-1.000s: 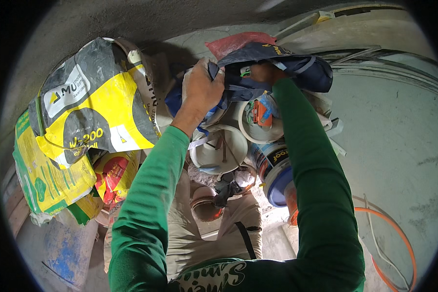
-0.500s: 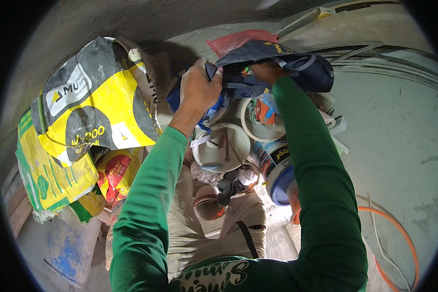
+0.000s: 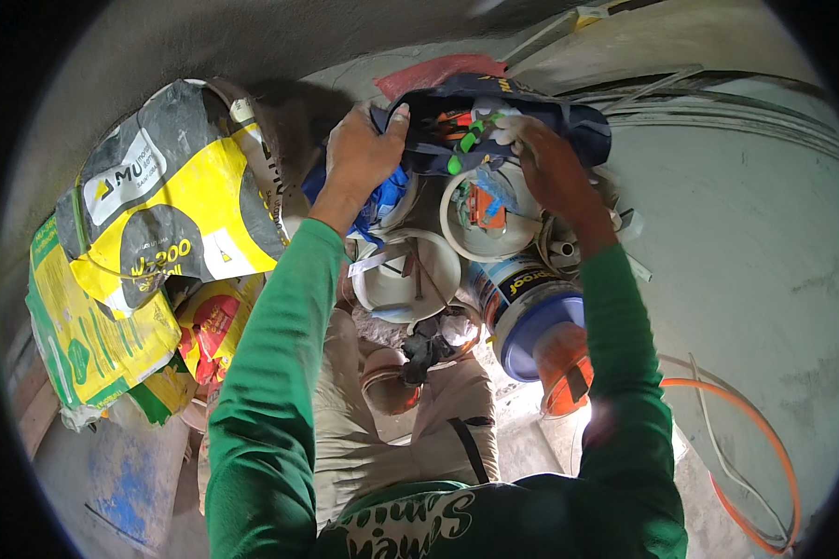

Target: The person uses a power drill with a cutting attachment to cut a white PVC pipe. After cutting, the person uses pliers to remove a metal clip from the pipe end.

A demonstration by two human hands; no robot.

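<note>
A dark blue cloth bag [image 3: 583,135] lies at the far side with its mouth spread. My left hand [image 3: 368,149] is closed on the bag's left edge, thumb up. Inside the opening show green-handled tools [image 3: 471,135] and orange-and-black handles [image 3: 452,121], partly covered by cloth. My right hand [image 3: 550,168] is at the right of the opening, its fingers bent together beside the green handles; what they hold, if anything, I cannot make out. Below the bag, a white bucket [image 3: 452,219] contains an orange object [image 3: 485,207] and blue plastic.
Another white bucket [image 3: 368,303] with sticks stands nearer. A blue-lidded pail [image 3: 522,345] leans at its right. Yellow-and-grey sacks [image 3: 186,210] are piled at left. Pale strips [image 3: 680,112] lie far right, an orange hose [image 3: 774,438] near right. A red plastic sheet [image 3: 429,74] lies behind the bag.
My right hand has come up out of the bag toward its right edge. The mouth is wider, showing the green and orange handles. My left hand keeps its grip on the edge.
</note>
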